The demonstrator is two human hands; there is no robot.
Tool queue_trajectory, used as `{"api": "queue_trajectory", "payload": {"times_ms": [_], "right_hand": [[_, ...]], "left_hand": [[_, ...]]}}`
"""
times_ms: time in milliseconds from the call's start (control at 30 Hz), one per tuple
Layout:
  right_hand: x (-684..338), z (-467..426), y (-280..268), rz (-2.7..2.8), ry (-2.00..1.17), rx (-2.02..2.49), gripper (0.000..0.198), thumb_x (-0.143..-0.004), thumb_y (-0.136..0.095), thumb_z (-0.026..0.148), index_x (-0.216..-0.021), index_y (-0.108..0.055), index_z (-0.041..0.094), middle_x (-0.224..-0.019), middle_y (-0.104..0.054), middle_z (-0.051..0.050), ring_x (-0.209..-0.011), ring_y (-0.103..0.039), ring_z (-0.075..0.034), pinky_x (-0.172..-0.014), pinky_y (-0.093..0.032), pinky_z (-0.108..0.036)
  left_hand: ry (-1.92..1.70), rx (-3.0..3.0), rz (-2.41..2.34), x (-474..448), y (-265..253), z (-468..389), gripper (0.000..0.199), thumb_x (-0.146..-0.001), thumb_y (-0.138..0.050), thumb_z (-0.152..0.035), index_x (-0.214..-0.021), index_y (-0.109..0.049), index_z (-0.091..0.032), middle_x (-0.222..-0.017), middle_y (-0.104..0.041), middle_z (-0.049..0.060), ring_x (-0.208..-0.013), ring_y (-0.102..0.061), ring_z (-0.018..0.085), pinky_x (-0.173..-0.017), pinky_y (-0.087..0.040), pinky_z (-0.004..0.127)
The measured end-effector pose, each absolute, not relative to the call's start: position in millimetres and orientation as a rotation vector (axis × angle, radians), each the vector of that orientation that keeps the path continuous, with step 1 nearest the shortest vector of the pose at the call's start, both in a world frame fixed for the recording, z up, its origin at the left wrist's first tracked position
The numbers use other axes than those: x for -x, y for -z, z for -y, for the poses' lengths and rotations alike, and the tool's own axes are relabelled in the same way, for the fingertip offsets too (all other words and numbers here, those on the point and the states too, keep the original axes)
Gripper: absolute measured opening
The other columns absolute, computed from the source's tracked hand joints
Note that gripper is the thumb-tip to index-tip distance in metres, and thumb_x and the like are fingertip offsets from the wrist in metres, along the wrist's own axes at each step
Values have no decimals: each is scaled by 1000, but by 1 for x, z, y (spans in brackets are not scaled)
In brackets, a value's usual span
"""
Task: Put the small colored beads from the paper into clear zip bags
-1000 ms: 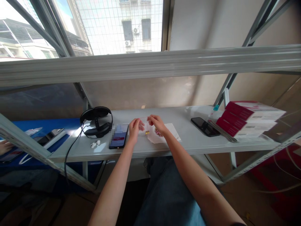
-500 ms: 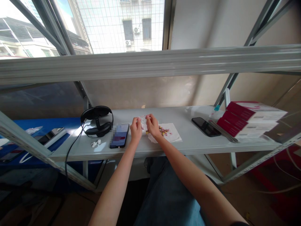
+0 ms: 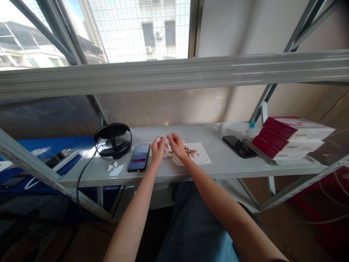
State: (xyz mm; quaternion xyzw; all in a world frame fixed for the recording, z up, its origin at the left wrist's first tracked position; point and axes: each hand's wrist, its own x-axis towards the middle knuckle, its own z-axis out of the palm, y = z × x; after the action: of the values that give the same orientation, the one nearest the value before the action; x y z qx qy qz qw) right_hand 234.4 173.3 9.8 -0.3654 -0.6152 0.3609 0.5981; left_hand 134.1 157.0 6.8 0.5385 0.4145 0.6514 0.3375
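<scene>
Over the grey shelf, my left hand and my right hand are raised close together, fingertips pinched. Between them is a small clear plastic bag, crumpled and partly hidden by the fingers. Both hands seem to grip its upper edge. Just right of and under my right wrist lies a white paper sheet bearing many small pink, yellow and dark pieces, too small to name. A few yellow pieces show below the bag, between the hands.
Left of my hands are a phone, white earbuds and a black headset with a cable. To the right lie a black phone and stacked red-and-white boxes. A metal beam crosses above the shelf.
The fingertips have come a little closer at the top of the bag, and less of the clear plastic shows between them. Things on the shelf have stayed put.
</scene>
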Motion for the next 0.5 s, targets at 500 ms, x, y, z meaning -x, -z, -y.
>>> {"api": "queue_trajectory", "payload": {"times_ms": [500], "right_hand": [[-251,-172,-20,1600,-1062,802,34,-74,-54,49,-78,-56,16,-55,-49,4,-45,-40,-7,-43,-32,-19]], "left_hand": [[-1789,-1446,-1087,-132,-7,-158,33,-83,-44,-44,-64,-46,-17,-54,-49,-3,-40,-39,5,-41,-31,18]]}}
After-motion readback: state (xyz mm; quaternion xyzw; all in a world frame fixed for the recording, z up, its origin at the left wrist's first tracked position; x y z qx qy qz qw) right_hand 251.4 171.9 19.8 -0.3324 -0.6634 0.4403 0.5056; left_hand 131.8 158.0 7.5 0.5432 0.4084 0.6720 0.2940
